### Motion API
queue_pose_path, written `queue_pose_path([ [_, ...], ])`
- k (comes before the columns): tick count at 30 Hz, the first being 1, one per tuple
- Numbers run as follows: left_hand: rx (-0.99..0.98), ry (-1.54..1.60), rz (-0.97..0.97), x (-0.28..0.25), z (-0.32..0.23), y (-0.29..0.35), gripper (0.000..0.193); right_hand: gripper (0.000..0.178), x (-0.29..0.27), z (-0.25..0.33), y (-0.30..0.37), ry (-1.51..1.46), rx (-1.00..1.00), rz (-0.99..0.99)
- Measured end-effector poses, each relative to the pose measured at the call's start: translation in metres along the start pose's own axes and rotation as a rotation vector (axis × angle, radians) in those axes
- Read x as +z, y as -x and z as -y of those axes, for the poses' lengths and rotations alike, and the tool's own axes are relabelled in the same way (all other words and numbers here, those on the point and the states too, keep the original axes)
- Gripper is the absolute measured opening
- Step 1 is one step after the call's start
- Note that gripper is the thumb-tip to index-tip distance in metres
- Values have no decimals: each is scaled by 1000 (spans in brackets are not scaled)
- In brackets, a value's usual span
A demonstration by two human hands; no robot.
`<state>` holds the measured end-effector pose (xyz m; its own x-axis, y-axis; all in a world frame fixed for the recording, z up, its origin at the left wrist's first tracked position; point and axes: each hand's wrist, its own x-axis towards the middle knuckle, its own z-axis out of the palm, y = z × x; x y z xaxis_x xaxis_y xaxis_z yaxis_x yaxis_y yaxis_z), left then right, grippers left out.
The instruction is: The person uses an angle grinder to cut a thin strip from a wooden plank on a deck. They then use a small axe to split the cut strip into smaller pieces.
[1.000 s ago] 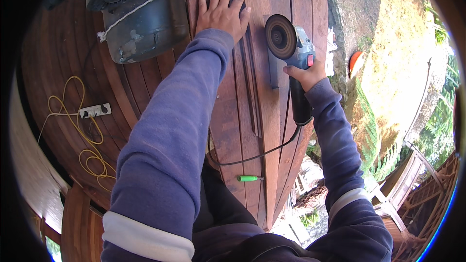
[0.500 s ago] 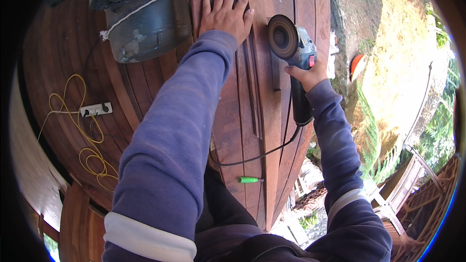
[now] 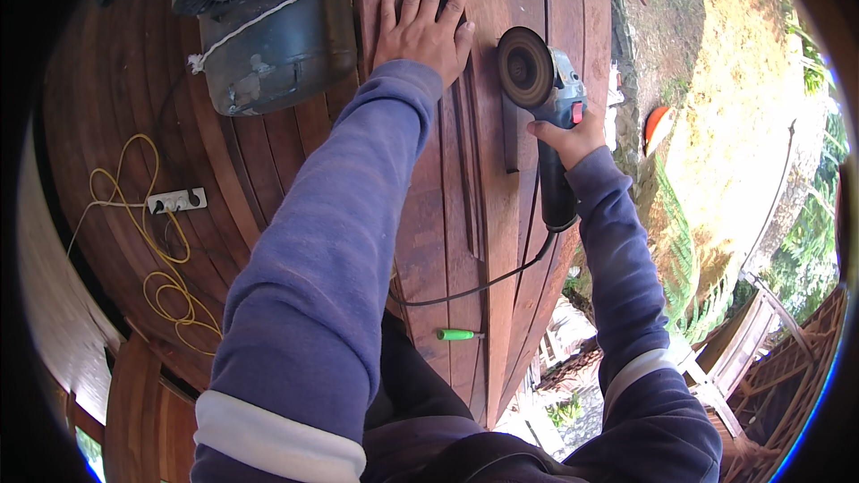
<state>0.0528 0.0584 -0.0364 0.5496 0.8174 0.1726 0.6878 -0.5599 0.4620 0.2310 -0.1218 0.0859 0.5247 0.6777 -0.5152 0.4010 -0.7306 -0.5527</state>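
Observation:
My right hand (image 3: 573, 139) grips an angle grinder (image 3: 557, 188) by its body, thumb wrapped over below the red switch. Its round disc (image 3: 526, 66) faces up toward me, over the right part of the planks. From the grinder's lower end a black cord (image 3: 465, 293) curves left toward my legs. My left hand (image 3: 424, 31) lies flat with fingers spread on the wooden boards, beside a long wooden plank (image 3: 497, 241). Whether the disc touches wood I cannot tell. Nearer to me, a green-handled tool (image 3: 456, 334) rests on the boards.
At the upper left stands a machine with a dark tank (image 3: 277, 63) and a white rope. A white power strip (image 3: 177, 201) and a looped yellow cable (image 3: 170, 279) lie on the deck at left. Sunlit ground lies beyond the right edge, with a wooden chair (image 3: 747, 340) lower right.
Both hands keep their hold and place. The left hand and the grinder sit very slightly farther right in the picture.

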Motion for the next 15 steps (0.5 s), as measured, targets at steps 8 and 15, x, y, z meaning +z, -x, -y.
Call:
queue_pose_path([
  [8, -7, -5, -5, -1, -1, 0, 60, 41, 1, 11, 2, 38, 55, -8],
  [15, -7, -7, 4, -1, -1, 0, 61, 35, 4, 8, -1, 36, 42, -40],
])
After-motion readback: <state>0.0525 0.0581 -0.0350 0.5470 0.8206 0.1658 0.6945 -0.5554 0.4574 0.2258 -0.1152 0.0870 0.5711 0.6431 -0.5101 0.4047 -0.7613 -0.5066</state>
